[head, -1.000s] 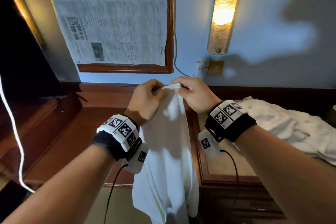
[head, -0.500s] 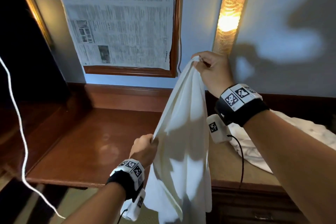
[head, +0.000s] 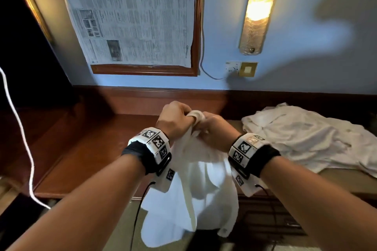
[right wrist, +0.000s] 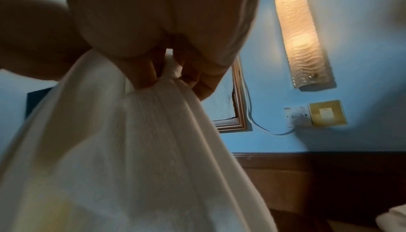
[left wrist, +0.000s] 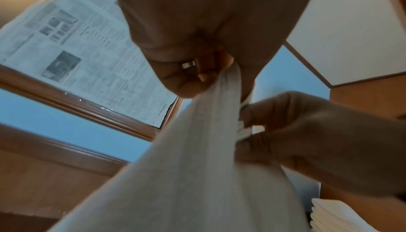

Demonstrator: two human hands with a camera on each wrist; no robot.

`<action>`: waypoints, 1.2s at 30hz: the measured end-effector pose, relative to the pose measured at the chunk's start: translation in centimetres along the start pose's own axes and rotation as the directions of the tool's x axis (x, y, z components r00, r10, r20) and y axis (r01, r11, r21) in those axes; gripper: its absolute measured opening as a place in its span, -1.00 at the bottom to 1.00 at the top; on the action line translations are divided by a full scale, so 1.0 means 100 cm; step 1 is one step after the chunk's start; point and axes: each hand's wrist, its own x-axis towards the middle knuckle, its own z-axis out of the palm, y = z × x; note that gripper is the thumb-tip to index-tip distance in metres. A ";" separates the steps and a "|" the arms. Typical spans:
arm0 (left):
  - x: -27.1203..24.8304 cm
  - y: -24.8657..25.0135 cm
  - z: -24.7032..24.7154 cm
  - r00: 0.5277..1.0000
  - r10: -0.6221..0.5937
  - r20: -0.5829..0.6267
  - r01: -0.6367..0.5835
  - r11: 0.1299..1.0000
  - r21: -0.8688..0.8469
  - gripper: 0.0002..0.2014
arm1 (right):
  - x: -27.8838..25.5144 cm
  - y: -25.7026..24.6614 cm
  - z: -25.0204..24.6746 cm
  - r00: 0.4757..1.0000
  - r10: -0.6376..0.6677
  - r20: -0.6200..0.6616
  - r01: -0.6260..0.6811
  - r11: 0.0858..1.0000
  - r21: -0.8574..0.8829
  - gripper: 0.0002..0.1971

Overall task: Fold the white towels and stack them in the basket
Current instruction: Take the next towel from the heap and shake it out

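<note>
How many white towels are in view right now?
At least 3. One towel hangs from both hands; crumpled towels lie heaped on the counter's right, their number unclear; folded ones sit stacked at the left wrist view's bottom-right.

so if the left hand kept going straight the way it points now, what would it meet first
Probably the right hand, right against the left hand: both grip the white towel's bunched top between them. Beyond lies the wooden back panel, though depth is unclear.
</note>
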 end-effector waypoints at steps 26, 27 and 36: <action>-0.096 -0.240 -0.113 0.871 -0.335 -0.359 0.230 0.924 -0.306 -0.76 | 0.050 -0.068 -0.037 0.750 0.513 -0.418 -0.343 0.842 0.418 -0.92; -0.092 -0.247 -0.123 0.866 -0.326 -0.380 0.215 0.928 -0.305 -0.74 | 0.036 -0.058 -0.029 0.761 0.555 -0.336 -0.412 0.814 0.410 -0.98; -0.091 -0.305 -0.155 0.873 -0.438 -0.214 0.436 0.898 -0.060 -0.77 | -0.106 0.010 0.057 0.573 0.805 -0.153 -0.784 0.592 0.184 -0.66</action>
